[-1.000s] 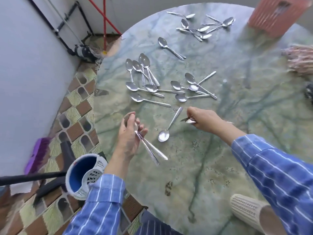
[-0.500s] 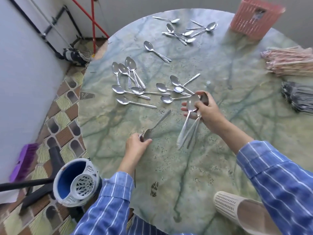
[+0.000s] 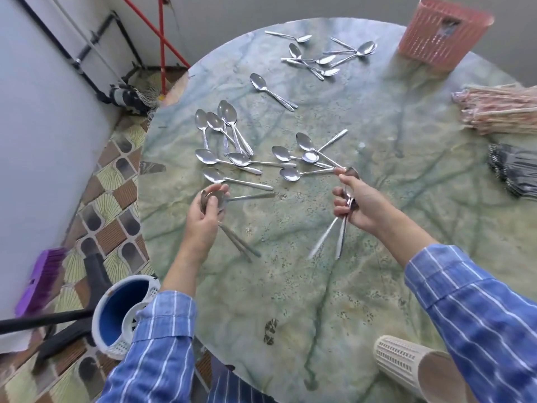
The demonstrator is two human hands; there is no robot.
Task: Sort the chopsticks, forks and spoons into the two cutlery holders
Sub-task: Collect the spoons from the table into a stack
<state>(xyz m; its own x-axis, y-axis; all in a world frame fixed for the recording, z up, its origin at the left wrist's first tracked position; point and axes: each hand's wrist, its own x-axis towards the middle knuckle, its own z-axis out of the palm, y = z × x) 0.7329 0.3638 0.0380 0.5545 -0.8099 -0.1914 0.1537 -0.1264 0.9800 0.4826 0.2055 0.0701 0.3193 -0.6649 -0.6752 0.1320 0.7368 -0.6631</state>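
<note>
L hand (image 3: 203,219) grip closed on spoon bundle (image 3: 215,200), R hand (image 3: 359,203) grip closed on more spoons (image 3: 343,237), loose spoons (image 3: 229,161) on tabletop (image 3: 290,286) just beyond both, pink holder (image 3: 441,33) far edge, contents unclear, white holder (image 3: 406,365) lying on its side near edge.

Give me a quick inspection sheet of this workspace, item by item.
Surface: round green marbled table, stained.
Job's things: loose spoons scattered; chopsticks and forks bundled right; pink holder far, white holder lying near edge.
Clutter: nothing seen.
Grippers: left hand and right hand each grip spoons.
Cables: nothing seen.
Surroundings: tiled floor, blue bucket, purple brush, wall pipes.
</note>
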